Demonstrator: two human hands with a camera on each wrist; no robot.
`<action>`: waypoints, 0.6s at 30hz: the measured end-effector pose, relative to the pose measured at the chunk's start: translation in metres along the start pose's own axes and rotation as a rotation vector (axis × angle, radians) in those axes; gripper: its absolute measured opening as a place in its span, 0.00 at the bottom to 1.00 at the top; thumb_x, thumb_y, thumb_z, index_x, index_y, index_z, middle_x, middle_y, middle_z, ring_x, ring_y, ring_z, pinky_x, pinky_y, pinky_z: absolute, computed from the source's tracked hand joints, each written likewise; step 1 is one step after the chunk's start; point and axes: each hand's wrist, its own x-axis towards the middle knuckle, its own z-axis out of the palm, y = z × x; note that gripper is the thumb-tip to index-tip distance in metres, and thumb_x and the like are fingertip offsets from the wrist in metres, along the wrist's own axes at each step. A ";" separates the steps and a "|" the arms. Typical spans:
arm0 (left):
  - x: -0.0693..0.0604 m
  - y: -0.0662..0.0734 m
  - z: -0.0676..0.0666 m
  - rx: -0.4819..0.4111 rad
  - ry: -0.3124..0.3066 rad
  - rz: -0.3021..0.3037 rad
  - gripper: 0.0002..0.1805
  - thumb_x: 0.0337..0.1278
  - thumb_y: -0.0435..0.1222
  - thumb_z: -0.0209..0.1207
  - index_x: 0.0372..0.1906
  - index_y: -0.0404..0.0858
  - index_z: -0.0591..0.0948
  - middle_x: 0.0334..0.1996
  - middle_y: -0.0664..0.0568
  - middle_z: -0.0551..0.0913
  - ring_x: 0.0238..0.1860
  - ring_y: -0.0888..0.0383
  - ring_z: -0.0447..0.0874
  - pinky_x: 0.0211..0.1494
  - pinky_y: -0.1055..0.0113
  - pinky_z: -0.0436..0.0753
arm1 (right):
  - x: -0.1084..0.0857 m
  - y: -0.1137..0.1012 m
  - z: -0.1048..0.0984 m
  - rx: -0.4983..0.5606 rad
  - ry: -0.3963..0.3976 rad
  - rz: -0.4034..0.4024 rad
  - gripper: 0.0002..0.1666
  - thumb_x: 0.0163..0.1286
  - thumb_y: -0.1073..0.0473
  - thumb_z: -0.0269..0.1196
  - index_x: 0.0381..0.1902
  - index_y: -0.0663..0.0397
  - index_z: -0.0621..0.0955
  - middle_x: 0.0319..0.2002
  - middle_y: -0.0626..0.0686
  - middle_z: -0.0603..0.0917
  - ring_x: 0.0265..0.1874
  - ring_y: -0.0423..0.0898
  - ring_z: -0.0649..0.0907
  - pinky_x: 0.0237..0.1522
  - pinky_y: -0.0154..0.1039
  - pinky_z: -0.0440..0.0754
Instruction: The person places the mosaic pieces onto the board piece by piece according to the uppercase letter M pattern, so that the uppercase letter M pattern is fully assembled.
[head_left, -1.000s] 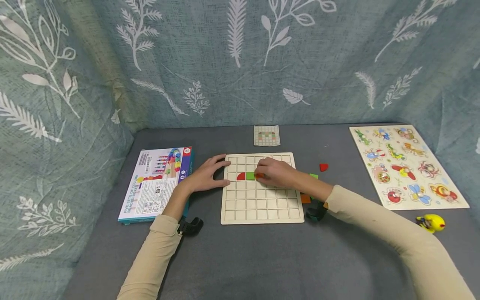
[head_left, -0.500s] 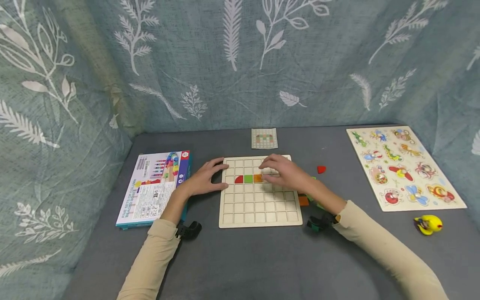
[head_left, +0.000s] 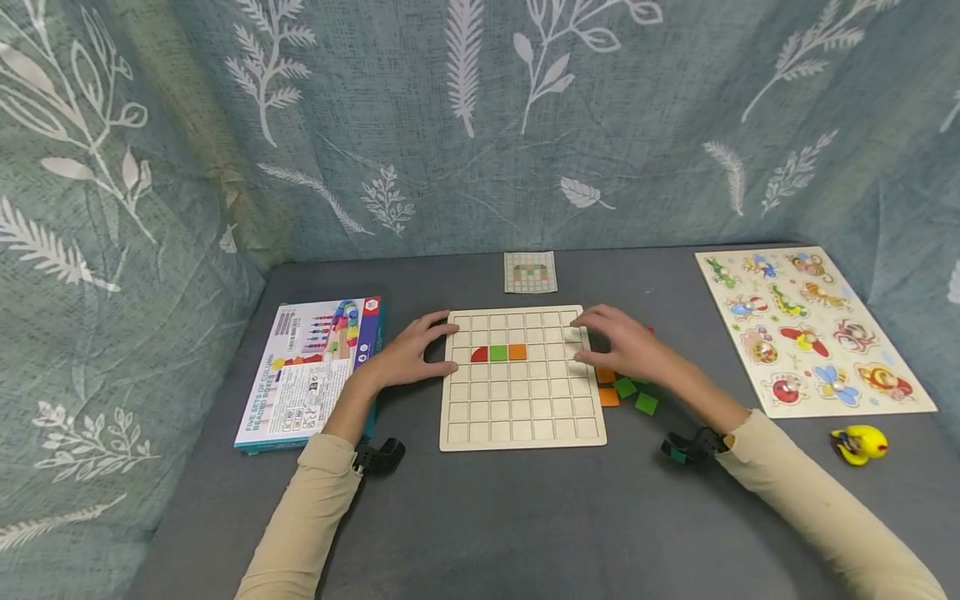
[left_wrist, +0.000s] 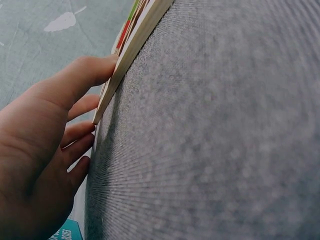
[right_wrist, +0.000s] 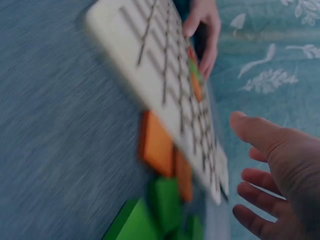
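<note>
A square wooden grid board [head_left: 522,408] lies on the table, with a red quarter-round piece [head_left: 480,355], a green square [head_left: 498,353] and an orange square [head_left: 517,352] side by side in one row. My left hand [head_left: 405,354] rests its thumb and fingertips on the board's left edge; in the left wrist view the thumb touches the rim. Over the board's right edge hovers my right hand [head_left: 626,343], thumb and fingers spread, holding nothing. Below and beside it lie loose orange squares [head_left: 609,397] and green squares [head_left: 646,404]. The hand mostly hides a red piece [head_left: 651,330].
A small pattern card [head_left: 530,272] lies behind the board. On the left is a boxed bead set [head_left: 307,375]. An animal picture board [head_left: 813,333] and a yellow toy duck [head_left: 860,444] lie to the right. A patterned curtain [head_left: 480,183] hangs behind the table.
My right hand has let go of the orange square, now in the row beside the green one, and moved right to the board's edge. The left hand has stayed in place.
</note>
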 end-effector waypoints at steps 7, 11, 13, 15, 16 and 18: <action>0.001 0.000 0.002 0.007 -0.012 -0.005 0.38 0.60 0.47 0.62 0.72 0.41 0.64 0.76 0.43 0.52 0.76 0.38 0.47 0.71 0.36 0.59 | -0.026 0.019 -0.003 -0.047 -0.023 0.054 0.34 0.59 0.50 0.71 0.60 0.59 0.77 0.59 0.63 0.76 0.60 0.61 0.75 0.60 0.59 0.73; 0.001 0.000 0.001 0.001 -0.011 -0.008 0.38 0.60 0.48 0.62 0.72 0.41 0.65 0.76 0.44 0.52 0.76 0.39 0.47 0.71 0.36 0.59 | -0.041 0.028 -0.006 -0.057 -0.025 0.058 0.38 0.57 0.47 0.72 0.62 0.58 0.76 0.60 0.62 0.75 0.60 0.60 0.74 0.60 0.59 0.73; 0.001 0.001 0.001 -0.004 -0.011 -0.009 0.38 0.59 0.48 0.62 0.72 0.42 0.65 0.76 0.44 0.52 0.77 0.39 0.47 0.71 0.36 0.59 | -0.047 0.033 -0.007 -0.061 -0.026 0.066 0.39 0.57 0.46 0.72 0.63 0.58 0.75 0.61 0.63 0.75 0.61 0.61 0.74 0.60 0.59 0.73; 0.001 0.001 0.000 -0.004 -0.013 -0.012 0.38 0.59 0.48 0.63 0.72 0.42 0.65 0.77 0.44 0.52 0.77 0.39 0.47 0.71 0.36 0.59 | -0.052 0.036 -0.007 -0.066 -0.027 0.078 0.41 0.57 0.45 0.72 0.64 0.57 0.74 0.62 0.62 0.74 0.62 0.61 0.73 0.60 0.59 0.73; 0.001 0.000 0.000 -0.005 -0.015 -0.014 0.38 0.59 0.48 0.62 0.72 0.42 0.65 0.77 0.44 0.52 0.77 0.39 0.47 0.71 0.36 0.59 | -0.054 0.038 -0.007 -0.068 -0.023 0.083 0.42 0.57 0.45 0.72 0.64 0.57 0.73 0.62 0.62 0.73 0.62 0.61 0.73 0.60 0.59 0.73; 0.001 0.000 0.000 -0.004 -0.018 -0.013 0.38 0.60 0.48 0.62 0.73 0.42 0.64 0.77 0.44 0.51 0.77 0.39 0.47 0.71 0.36 0.59 | -0.059 0.040 -0.008 -0.070 -0.012 0.087 0.43 0.56 0.46 0.73 0.65 0.58 0.72 0.62 0.63 0.73 0.62 0.61 0.74 0.60 0.59 0.73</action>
